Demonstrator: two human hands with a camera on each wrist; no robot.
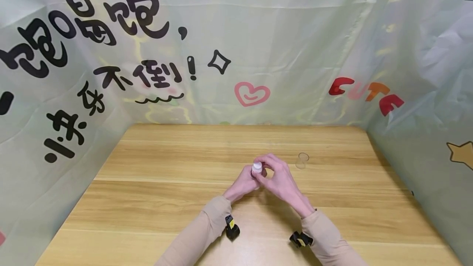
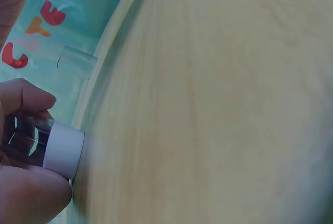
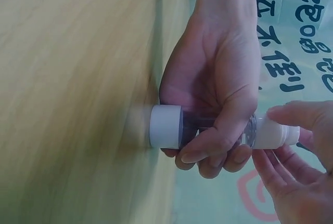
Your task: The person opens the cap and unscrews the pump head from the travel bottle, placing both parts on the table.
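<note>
My left hand (image 1: 243, 182) grips a small clear bottle (image 3: 188, 122) round its see-through body, with fingers and thumb wrapped about it. The bottle has a white base (image 3: 165, 126) and a stepped white top (image 3: 269, 132). In the left wrist view the white base (image 2: 64, 150) sticks out past my left thumb and forefinger. My right hand (image 1: 280, 179) pinches the white top between thumb and fingers, at the end opposite the base. In the head view the bottle stands roughly upright above the table, mostly hidden by both hands.
A clear cylindrical cap (image 1: 302, 161) stands on the wooden table (image 1: 166, 200), to the right of and beyond my hands. Printed cloth (image 1: 295, 52) walls the table at the back and both sides. A small black camera sits on each wrist.
</note>
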